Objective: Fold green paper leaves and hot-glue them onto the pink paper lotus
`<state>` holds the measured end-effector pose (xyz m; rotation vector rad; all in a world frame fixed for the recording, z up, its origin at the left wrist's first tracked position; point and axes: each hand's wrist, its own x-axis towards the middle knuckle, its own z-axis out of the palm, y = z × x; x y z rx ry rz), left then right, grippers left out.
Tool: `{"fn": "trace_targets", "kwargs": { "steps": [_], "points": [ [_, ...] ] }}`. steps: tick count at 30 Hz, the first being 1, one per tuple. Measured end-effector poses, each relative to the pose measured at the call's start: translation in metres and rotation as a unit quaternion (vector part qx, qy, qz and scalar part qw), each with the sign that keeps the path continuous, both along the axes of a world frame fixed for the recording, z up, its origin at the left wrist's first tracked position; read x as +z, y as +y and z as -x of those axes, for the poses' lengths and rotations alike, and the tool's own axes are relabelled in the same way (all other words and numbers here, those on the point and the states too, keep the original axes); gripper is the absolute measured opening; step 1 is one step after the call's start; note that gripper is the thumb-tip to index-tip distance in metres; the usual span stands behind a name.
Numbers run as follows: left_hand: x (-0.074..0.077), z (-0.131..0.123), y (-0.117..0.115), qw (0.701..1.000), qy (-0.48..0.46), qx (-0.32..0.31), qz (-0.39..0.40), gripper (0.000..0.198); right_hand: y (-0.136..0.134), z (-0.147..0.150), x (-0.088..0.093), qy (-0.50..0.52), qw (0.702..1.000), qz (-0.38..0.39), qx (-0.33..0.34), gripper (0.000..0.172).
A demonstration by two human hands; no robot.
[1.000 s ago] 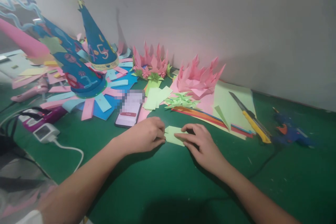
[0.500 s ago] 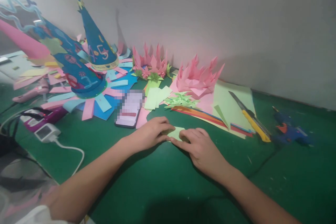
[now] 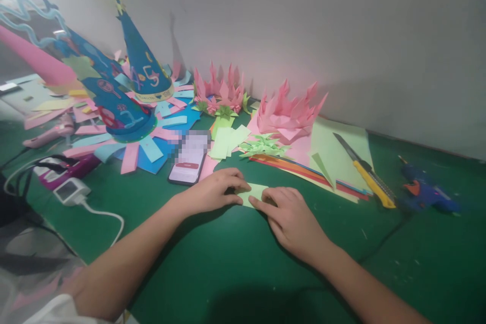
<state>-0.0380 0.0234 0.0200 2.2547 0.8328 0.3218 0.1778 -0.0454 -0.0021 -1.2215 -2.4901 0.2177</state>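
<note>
A small piece of light green paper (image 3: 253, 195) lies on the green table between my hands. My left hand (image 3: 219, 190) has its fingers closed on the paper's left end. On the right end, my right hand (image 3: 286, 210) grips it with thumb and curled fingers. Just beyond the paper are folded green paper leaves (image 3: 264, 147) and several pale green paper slips (image 3: 227, 142). A phone (image 3: 189, 158) lies to the left of the slips, its screen lit and partly blurred out.
Two pink folded-paper crowns (image 3: 286, 114) stand near the wall. Blue cone hats (image 3: 142, 58) rise at the left, near a power strip (image 3: 64, 169). At the right, a yellow utility knife (image 3: 366, 174) rests partly on paper sheets (image 3: 341, 147), beside a blue glue gun (image 3: 429, 190).
My left hand has shifted slightly left along the paper, and more of the paper shows between my hands. The whole view has moved a little.
</note>
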Motion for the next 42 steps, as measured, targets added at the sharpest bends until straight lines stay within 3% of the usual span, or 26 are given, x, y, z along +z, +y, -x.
{"fn": "trace_targets", "kwargs": {
  "steps": [17,26,29,37,42],
  "points": [
    [-0.009,0.0,0.005,0.999,0.004,-0.033,-0.041,0.024,-0.001,0.002,0.001,-0.039,0.999,0.008,-0.007,0.03],
    [-0.003,-0.002,0.0,0.998,0.015,-0.028,-0.062,0.028,-0.002,0.001,0.01,0.018,0.999,-0.02,-0.026,0.026],
    [-0.004,-0.004,-0.003,0.996,0.024,-0.031,-0.078,0.03,-0.002,0.0,0.011,0.032,0.999,-0.026,-0.011,0.027],
    [-0.002,-0.008,-0.009,0.996,0.032,-0.009,-0.086,0.026,-0.002,0.01,0.007,-0.045,0.998,0.017,0.041,0.033],
    [-0.002,-0.011,-0.01,0.994,0.041,-0.022,-0.098,0.027,0.001,0.01,0.009,0.006,0.998,0.042,0.038,0.027]
  ]
}}
